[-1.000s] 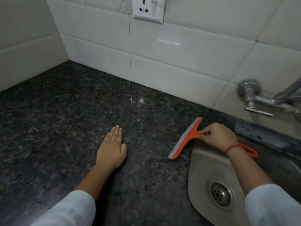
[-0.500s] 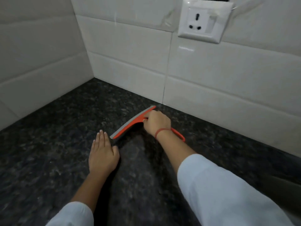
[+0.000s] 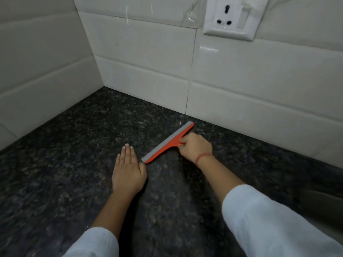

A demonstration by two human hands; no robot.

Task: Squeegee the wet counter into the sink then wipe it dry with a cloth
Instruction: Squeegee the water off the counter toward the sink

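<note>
An orange squeegee (image 3: 168, 142) with a grey rubber blade rests its blade on the dark speckled granite counter (image 3: 74, 149), slanting from near the back wall down to the left. My right hand (image 3: 194, 148) grips its handle from the right. My left hand (image 3: 128, 171) lies flat on the counter, fingers together, thumb almost touching the blade's lower end. The sink is hidden, apart from a dim edge at the far right. No cloth is in view.
White tiled walls (image 3: 144, 71) meet in a corner at the back left of the counter. A white wall socket (image 3: 232, 17) sits high on the back wall. Both forearms wear white sleeves.
My right hand carried the squeegee from the sink's edge leftward across the counter to near the back wall. The view swung left, so sink and tap left the frame. My left hand stayed flat.
</note>
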